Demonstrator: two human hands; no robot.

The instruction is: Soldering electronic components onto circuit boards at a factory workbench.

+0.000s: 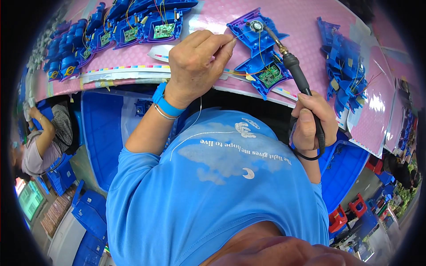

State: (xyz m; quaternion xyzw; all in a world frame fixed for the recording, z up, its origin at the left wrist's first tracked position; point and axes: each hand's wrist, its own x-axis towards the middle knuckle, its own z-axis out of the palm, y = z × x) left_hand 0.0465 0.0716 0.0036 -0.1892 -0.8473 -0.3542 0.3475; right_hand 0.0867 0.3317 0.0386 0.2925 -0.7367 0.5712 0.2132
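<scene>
My left hand is closed in a pinch on a thin solder wire, whose tail hangs down past the wrist. The wire's short end points at a small round silver part, perhaps a speaker, in a blue plastic housing. My right hand grips a black-handled soldering iron from below. Its metal tip is at the right edge of the round part; whether it touches, I cannot tell. Nearer me, a green circuit board sits in a second blue shell piece, with thin wires running between the two.
Several blue housings with circuit boards line the table's far left. More blue shells are piled on the right. Blue bins stand below the pink-covered table edge. Another person works at far left.
</scene>
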